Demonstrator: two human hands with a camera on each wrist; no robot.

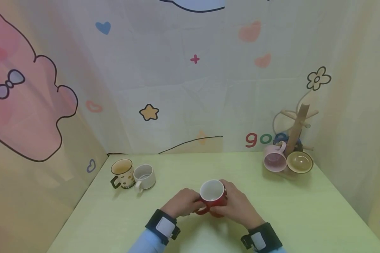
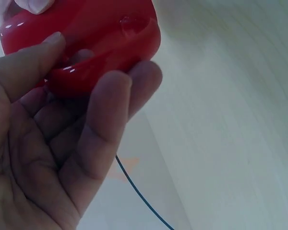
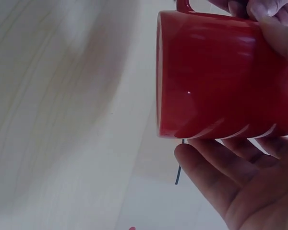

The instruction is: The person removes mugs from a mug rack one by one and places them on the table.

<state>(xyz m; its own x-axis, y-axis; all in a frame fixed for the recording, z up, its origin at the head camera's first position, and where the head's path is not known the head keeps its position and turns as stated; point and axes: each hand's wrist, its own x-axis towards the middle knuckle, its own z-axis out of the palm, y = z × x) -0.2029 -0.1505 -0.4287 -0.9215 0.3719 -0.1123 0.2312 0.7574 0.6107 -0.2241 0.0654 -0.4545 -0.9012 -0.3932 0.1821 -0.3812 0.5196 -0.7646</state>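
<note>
A red mug (image 1: pixel 220 201) with a white inside is held between both hands above the table, its mouth turned up toward the head camera. My left hand (image 1: pixel 184 203) pinches the mug's handle; in the left wrist view, thumb and fingers close around the red loop (image 2: pixel 81 72). On the other side, my right hand (image 1: pixel 240 207) grips the mug's body, thumb in front and fingers around the far side. The right wrist view shows the mug's smooth red wall (image 3: pixel 216 76) lying against the right fingers (image 3: pixel 206 172).
At the left stand a cream spotted mug (image 1: pixel 126 180) with a dark handle and a white mug (image 1: pixel 147 181). A wooden mug tree (image 1: pixel 296 130) at the back right bears a pink mug (image 1: pixel 269 156), a yellowish mug (image 1: pixel 300 162) and something blue behind. Printed cloth (image 1: pixel 190 91) encloses the table.
</note>
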